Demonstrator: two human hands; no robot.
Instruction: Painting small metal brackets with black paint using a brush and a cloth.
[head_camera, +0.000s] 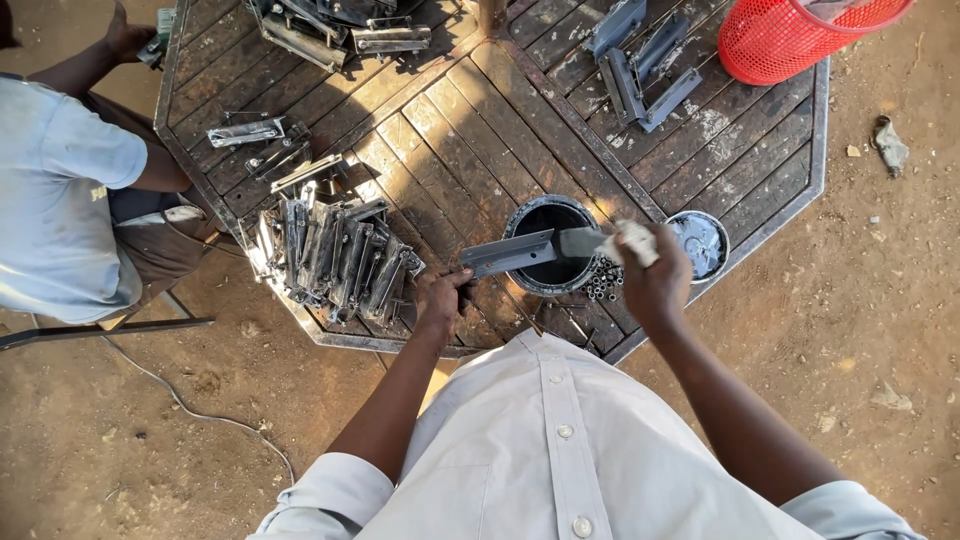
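The left hand (440, 300) grips a grey metal bracket's (512, 252) near-left end over the paint can (550, 245). The right hand (655, 280) is closed on a rag (632, 240) that hides the bracket's right end.

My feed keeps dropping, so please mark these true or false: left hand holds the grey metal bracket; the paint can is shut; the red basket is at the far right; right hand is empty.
1. The left hand holds the grey metal angle bracket: true.
2. The round black paint can is shut: false, it stands open, its lid beside it.
3. The red plastic mesh basket sits far right: true.
4. The right hand is empty: false, it grips a brush.
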